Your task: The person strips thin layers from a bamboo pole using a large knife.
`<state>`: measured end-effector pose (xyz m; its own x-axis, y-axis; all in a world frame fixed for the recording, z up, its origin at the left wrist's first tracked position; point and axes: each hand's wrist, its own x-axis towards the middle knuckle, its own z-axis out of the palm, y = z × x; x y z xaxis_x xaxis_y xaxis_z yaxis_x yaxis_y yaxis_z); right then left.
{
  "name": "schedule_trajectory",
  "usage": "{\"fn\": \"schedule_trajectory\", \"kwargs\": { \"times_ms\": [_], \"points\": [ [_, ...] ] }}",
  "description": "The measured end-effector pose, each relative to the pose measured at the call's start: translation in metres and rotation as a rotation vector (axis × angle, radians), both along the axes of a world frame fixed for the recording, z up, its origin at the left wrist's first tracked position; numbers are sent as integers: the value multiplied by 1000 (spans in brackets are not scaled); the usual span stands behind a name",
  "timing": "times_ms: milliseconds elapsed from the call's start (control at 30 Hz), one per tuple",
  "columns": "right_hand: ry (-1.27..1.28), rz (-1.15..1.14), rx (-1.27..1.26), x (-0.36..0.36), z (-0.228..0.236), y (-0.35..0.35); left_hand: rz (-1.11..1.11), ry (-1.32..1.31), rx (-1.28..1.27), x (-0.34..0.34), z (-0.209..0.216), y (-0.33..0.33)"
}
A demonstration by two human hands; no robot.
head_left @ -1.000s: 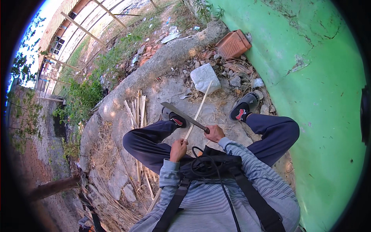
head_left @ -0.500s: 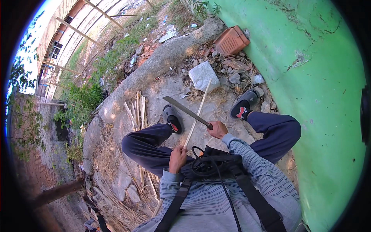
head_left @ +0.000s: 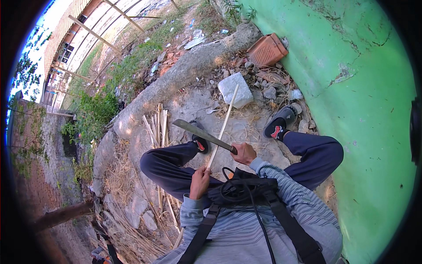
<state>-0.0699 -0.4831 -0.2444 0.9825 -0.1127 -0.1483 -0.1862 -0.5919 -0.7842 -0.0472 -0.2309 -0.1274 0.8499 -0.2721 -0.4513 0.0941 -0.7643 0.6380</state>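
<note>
My left hand (head_left: 200, 181) is closed around the near end of a pale bamboo strip (head_left: 225, 126). The strip slants away from me, and its far end lies over a white block (head_left: 234, 89) on the ground. In my right hand (head_left: 244, 154) is the handle of a machete (head_left: 200, 132). Its long dark blade points to the left and crosses the strip a little beyond my left hand. Whether the edge touches the strip, I cannot tell.
Several split bamboo pieces (head_left: 161, 127) lie beyond my left knee, with thin shavings (head_left: 127, 169) further left. A green wall (head_left: 351, 110) rises close on the right. Rubble and an orange clay block (head_left: 267, 49) lie ahead. A low concrete kerb (head_left: 184, 68) curves across the front.
My right hand and the machete have shifted left and slightly nearer along the strip, the blade swinging flatter. My left hand still holds the strip's near end. The whole view has tilted slightly.
</note>
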Motion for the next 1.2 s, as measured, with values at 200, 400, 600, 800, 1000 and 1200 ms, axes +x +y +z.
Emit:
{"fn": "schedule_trajectory", "kwargs": {
  "times_ms": [200,400,600,800,1000,1200],
  "points": [
    [-19,109,-93,3,6,-3,33,27,-19,5,-3,-7],
    [-8,12,-85,14,1,-23,22,0,-30,-4,3,-4],
    [-23,108,-93,7,18,-1,20,12,-93,2,-12,-2],
    [-25,-2,-59,27,16,-30,8,19,-77,-15,12,10],
    [-29,103,-66,17,34,-4,15,42,-87,-3,5,4],
    [0,-24,-110,42,21,-39,61,82,-179,-14,13,20]
  ]
}}
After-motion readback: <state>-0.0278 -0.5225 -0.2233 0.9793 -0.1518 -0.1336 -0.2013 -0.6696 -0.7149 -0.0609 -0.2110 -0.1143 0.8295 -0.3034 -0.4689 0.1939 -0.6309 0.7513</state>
